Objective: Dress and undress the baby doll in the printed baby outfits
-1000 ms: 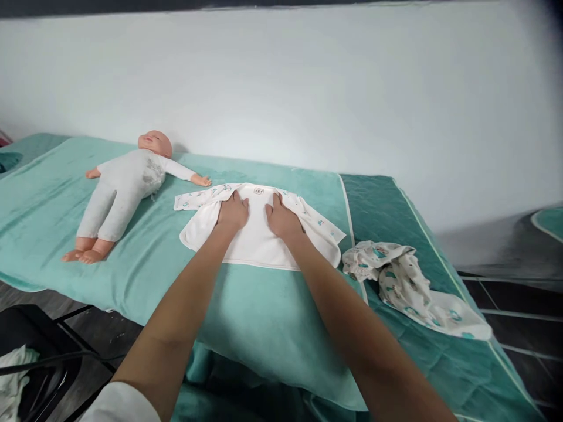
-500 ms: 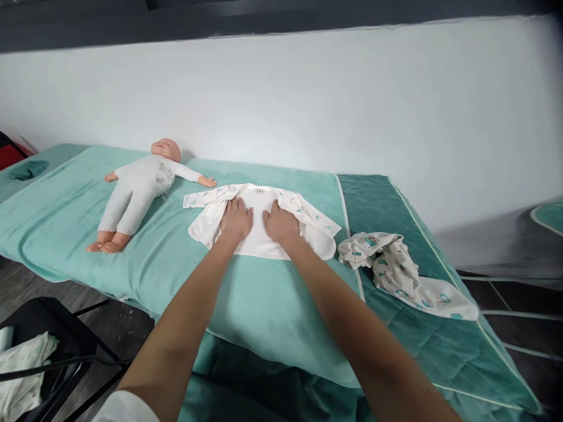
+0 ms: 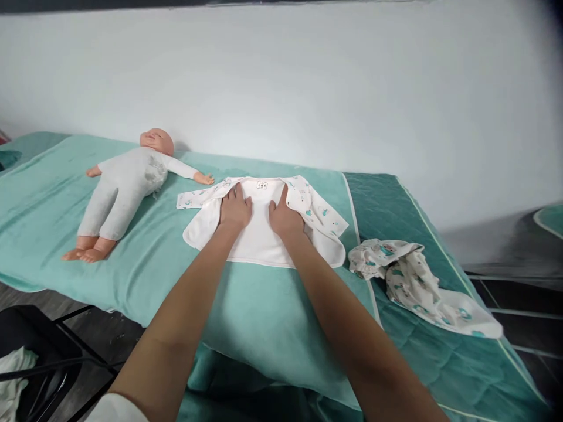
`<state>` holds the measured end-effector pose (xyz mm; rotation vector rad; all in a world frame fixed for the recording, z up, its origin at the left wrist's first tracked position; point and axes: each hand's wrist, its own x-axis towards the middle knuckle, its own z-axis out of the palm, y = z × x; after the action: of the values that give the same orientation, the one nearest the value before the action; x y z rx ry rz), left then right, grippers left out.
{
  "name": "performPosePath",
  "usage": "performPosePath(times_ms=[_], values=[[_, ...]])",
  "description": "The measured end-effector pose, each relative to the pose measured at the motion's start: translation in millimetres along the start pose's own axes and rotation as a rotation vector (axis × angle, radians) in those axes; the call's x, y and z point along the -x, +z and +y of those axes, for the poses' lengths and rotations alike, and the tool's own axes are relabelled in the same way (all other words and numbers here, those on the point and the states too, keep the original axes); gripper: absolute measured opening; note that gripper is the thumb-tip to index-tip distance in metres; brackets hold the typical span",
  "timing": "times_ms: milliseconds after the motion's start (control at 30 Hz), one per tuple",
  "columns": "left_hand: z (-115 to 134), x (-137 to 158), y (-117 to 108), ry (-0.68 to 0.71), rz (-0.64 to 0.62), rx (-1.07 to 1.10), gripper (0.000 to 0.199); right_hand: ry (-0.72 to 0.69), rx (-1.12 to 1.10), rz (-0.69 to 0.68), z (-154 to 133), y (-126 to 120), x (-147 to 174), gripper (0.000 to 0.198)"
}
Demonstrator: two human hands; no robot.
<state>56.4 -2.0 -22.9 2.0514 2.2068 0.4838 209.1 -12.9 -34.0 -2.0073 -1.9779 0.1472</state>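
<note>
A small white baby shirt with a printed pattern lies spread on the green bed, its front opened and the plain inside facing up. My left hand rests on its left half with fingers stretched out near the collar. On the other half lies my right hand, thumb apart, some fingers tucked under the right front flap and hidden. Left of the shirt, a baby doll in a white body suit lies on its back, one hand close to the left sleeve.
A crumpled printed baby garment lies at the right on the darker quilted cover. The light green sheet covers the bed, against a white wall. A black chair with cloth on it stands at lower left.
The view has tilted down and come slightly closer. My right hand's fingers have slid further toward the right shoulder, lifting that flap a little; my left hand stays on the shirt.
</note>
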Motion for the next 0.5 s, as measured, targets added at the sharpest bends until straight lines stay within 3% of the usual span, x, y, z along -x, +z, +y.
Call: performPosePath(times_ms=[100,167,333,500], values=[[0,-4,1,-0.007,0.019,0.003,0.068,0.151,-0.082,-0.018,-1,-4,-2,0.072],[0,-5,1,0.004,0.025,-0.003,0.066,0.165,-0.110,-0.038,0,-4,-5,0.072],[1,-4,1,0.016,-0.022,-0.045,0.065,0.123,-0.049,-0.008,1,2,-11,0.068],[3,7,1,0.017,-0.038,-0.065,0.067,-0.020,0.057,-0.037,-8,0,-2,0.061]])
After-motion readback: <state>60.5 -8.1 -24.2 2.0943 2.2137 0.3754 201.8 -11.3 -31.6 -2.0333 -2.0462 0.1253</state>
